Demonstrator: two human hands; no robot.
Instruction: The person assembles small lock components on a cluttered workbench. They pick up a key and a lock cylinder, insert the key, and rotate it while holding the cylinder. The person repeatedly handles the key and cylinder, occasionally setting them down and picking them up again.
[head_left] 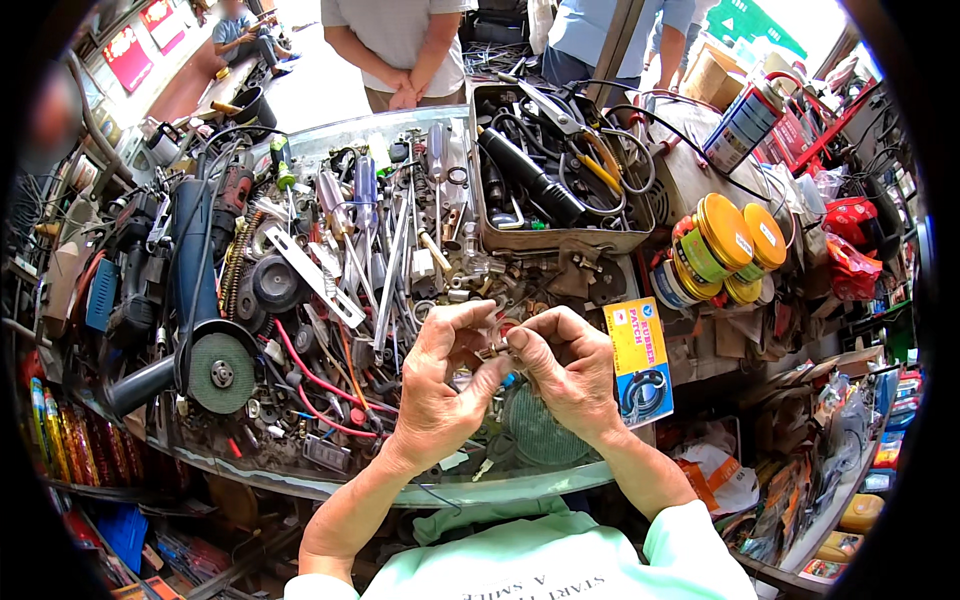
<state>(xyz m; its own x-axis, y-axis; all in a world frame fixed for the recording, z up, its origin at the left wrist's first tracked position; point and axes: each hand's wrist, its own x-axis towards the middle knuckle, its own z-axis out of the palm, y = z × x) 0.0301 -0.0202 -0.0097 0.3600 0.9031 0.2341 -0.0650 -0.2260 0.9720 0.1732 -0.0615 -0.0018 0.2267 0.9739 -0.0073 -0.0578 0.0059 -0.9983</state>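
Observation:
My left hand [440, 375] and my right hand [572, 368] meet above the cluttered glass-topped table [420, 492]. Thumbs and fingers of both are closed on a small ring-shaped metal part [497, 345], largely hidden by the fingertips. Some reddish colour shows beside it; its exact kind I cannot make out. Right of my right hand stands a yellow and blue cardboard box [640, 385] with a black ring-shaped picture. Beneath my hands lie loose small metal parts and a round greenish disc [545, 425]. A red cable [310, 375] curves toward my left wrist.
An angle grinder [196, 260] lies at the left near a cordless drill [233, 185]. Screwdrivers and a slotted metal strip [313, 275] cover the middle. Behind my hands sits a metal tray [570, 240] of tools; yellow-lidded jars [722, 232] stand right. People [395, 50] stand beyond the table.

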